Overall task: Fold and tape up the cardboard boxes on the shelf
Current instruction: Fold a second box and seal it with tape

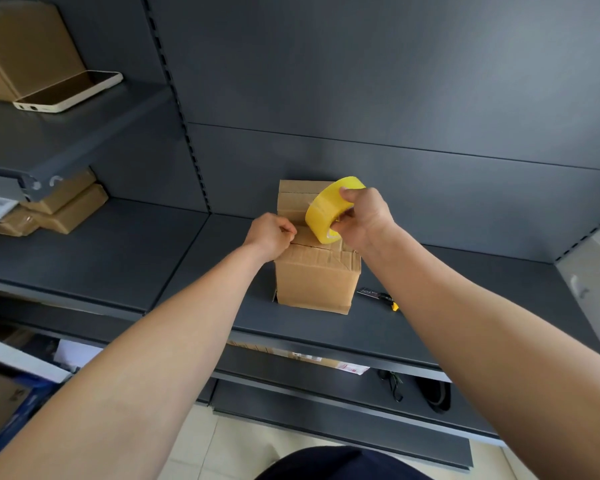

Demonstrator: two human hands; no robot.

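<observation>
Both hands work over the top of a cardboard box [315, 284] on the grey shelf [118, 258].

Both arms reach forward and slightly inward. The right hand [364, 216] grips a yellow roll of tape [324, 211], thumb over its rim and fingers through its core, and holds it tilted with its lower edge on the box top. The left hand [271, 235] sits at the box's top left edge with fingers curled and thumb against forefinger; whether it pinches the tape end is too small to tell. A knife [381, 298] lies just right of the box. On the upper shelf at left, a phone [70, 91] leans against another box [25, 46].
</observation>
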